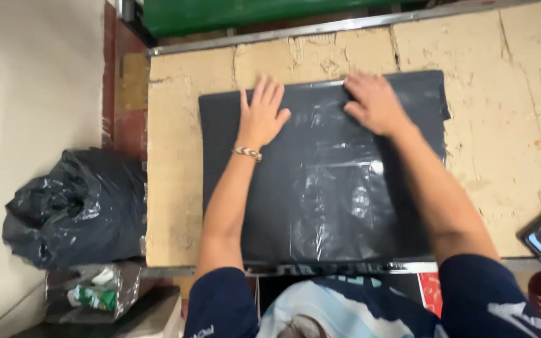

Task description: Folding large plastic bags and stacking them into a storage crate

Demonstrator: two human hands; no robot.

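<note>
Flat and open, the left hand (262, 114) and right hand (376, 102) pressed the black plastic bag (320, 181) near its twelve-o'clock edge, gripping nothing, pinning it smooth on the worn table (502, 112).

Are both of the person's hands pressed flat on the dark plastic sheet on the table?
Yes: the left hand and right hand lie palm-down on the flat black plastic sheet.

Two hands (263, 116), one black sheet (320, 188)

Left hand (262, 112) flat, fingers spread, right hand (374, 103) flat, arms outstretched
</note>
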